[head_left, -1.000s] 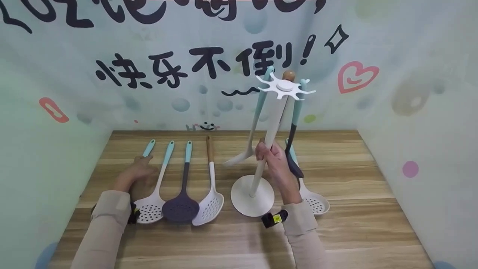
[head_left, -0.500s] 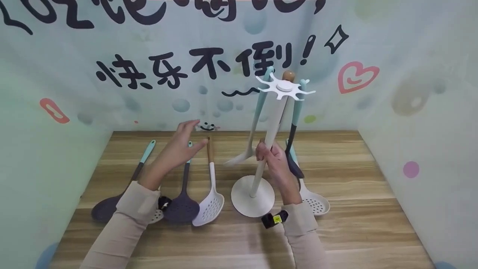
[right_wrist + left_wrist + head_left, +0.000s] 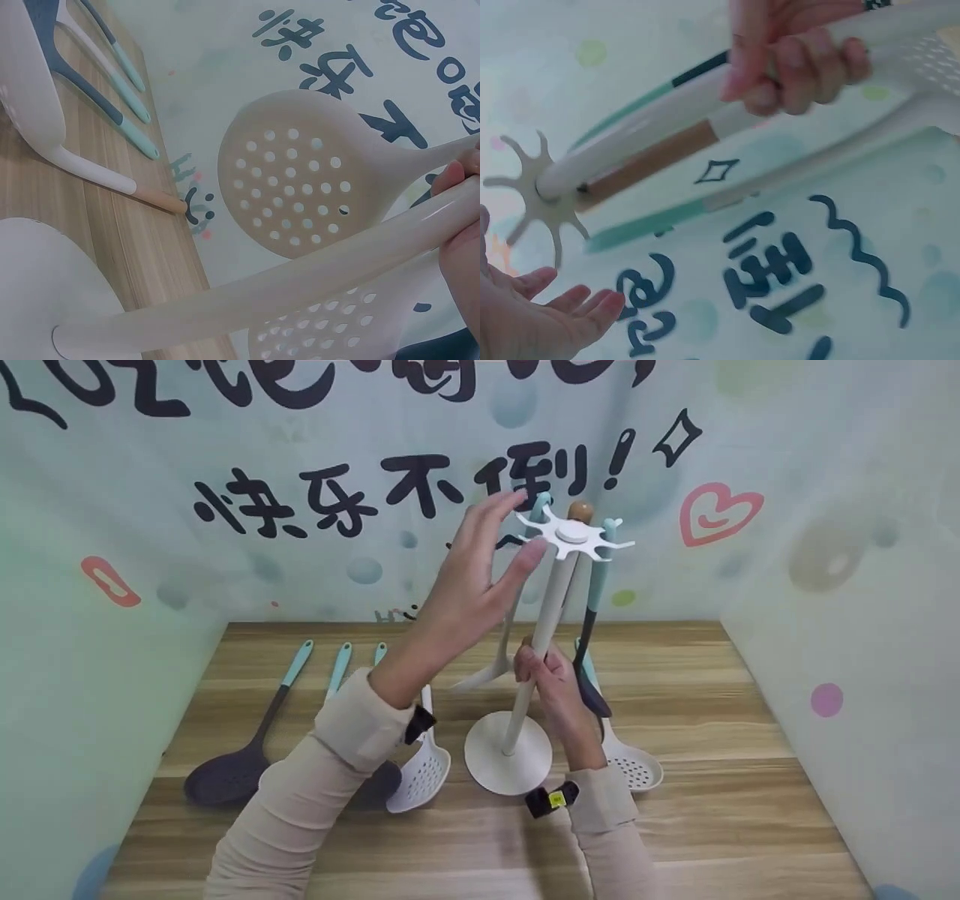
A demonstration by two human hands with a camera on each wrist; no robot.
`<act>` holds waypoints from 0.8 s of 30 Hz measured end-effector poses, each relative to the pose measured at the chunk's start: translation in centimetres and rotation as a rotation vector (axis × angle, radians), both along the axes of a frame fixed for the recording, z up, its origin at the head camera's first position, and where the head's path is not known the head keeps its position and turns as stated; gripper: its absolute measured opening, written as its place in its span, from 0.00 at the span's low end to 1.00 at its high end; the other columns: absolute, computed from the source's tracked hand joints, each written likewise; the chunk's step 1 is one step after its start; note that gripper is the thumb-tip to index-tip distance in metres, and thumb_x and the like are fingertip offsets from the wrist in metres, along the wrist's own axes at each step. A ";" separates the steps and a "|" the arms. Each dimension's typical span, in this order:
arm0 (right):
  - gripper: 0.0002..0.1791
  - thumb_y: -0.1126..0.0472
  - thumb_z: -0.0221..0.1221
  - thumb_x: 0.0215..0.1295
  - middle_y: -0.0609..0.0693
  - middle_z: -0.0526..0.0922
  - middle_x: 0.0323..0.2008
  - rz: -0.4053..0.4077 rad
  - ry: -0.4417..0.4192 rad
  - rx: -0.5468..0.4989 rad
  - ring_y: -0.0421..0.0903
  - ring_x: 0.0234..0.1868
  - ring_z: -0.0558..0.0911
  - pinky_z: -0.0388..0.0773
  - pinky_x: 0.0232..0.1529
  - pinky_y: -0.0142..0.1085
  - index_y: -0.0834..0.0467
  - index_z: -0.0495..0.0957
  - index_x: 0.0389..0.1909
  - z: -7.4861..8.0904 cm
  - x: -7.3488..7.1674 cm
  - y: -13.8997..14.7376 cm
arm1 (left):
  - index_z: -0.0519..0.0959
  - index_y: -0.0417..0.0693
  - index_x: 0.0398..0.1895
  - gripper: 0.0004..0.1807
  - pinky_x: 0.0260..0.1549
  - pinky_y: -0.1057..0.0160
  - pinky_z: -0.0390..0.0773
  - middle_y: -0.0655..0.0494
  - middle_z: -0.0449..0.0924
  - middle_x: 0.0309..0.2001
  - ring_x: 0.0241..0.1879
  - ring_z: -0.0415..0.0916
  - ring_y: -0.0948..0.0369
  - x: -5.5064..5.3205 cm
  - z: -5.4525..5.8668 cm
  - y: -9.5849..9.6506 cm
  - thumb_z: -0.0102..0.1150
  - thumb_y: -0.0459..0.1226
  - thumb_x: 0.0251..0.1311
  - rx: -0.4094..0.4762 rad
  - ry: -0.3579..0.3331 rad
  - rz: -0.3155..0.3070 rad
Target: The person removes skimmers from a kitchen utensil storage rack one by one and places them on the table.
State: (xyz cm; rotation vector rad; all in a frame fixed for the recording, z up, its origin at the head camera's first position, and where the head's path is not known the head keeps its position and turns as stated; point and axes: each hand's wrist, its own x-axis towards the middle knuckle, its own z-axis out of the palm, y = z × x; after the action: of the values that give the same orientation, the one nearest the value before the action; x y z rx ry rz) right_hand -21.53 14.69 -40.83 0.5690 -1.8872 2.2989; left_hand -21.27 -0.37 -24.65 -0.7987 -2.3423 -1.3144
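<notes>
My left hand is raised beside the white hook ring of a utensil stand, fingers apart and gripping nothing. In the left wrist view that hand is near the hooks. My right hand grips the white pole at mid-height, fingers curled round it. From the ring hang a pale perforated skimmer, a dark-headed utensil with a teal handle, and a wooden-handled utensil mostly behind the pole. The stand's round base sits on the table.
Several utensils lie left of the base, including a dark turner and a white slotted turner; my left arm covers parts of others. A white skimmer shows right of my right wrist. A printed cloth stands behind the wooden table.
My left hand has left the teal handle at the far left and moved up and right to the hook ring. My right hand keeps its grip on the pole; the stand stays put.
</notes>
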 end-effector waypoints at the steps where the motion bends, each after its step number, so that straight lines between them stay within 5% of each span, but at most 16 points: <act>1: 0.12 0.54 0.50 0.69 0.45 0.70 0.24 0.000 0.000 0.002 0.44 0.32 0.69 0.64 0.43 0.39 0.54 0.68 0.27 0.0 0.0 0.0 | 0.56 0.53 0.70 0.33 0.66 0.53 0.58 0.54 0.52 0.71 0.70 0.49 0.61 0.0 0.5 0.6 0.45 0.54 0.64 -0.030 0.005 0.021; 6: 0.15 0.48 0.54 0.66 0.44 0.70 0.23 -0.009 -0.008 0.014 0.43 0.31 0.69 0.64 0.42 0.39 0.54 0.68 0.26 -0.1 -0.1 -0.2 | 0.53 0.57 0.71 0.43 0.67 0.51 0.54 0.55 0.48 0.73 0.71 0.46 0.58 0.1 2.6 2.9 0.45 0.65 0.56 -0.265 -0.003 0.187; 10: 0.13 0.53 0.52 0.68 0.44 0.69 0.23 -0.011 -0.023 0.012 0.43 0.31 0.68 0.63 0.43 0.39 0.54 0.67 0.26 0.0 -0.1 -0.2 | 0.50 0.57 0.72 0.50 0.69 0.52 0.48 0.52 0.47 0.73 0.72 0.44 0.55 0.3 4.1 4.0 0.38 0.74 0.50 -0.454 -0.039 0.275; 15: 0.11 0.62 0.47 0.69 0.44 0.70 0.23 -0.012 -0.016 0.004 0.43 0.31 0.69 0.64 0.42 0.38 0.54 0.67 0.25 0.1 -0.1 -0.1 | 0.51 0.55 0.71 0.53 0.68 0.54 0.51 0.51 0.57 0.69 0.68 0.52 0.53 0.7 5.3 4.5 0.34 0.76 0.48 -0.581 -0.114 0.260; 24: 0.11 0.64 0.47 0.67 0.43 0.70 0.22 -0.027 -0.018 0.011 0.42 0.29 0.68 0.64 0.38 0.35 0.55 0.66 0.23 0.2 -0.2 0.0 | 0.58 0.59 0.67 0.50 0.56 0.57 0.68 0.53 0.63 0.60 0.58 0.61 0.57 0.5 5.5 4.4 0.39 0.77 0.45 -0.625 -0.147 0.188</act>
State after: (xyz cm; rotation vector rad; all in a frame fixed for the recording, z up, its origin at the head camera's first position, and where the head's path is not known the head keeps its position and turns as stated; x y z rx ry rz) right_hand -21.68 14.66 -40.65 0.5218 -1.9044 2.2863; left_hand -20.76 3.99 -19.13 -0.6298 -2.9065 -0.5725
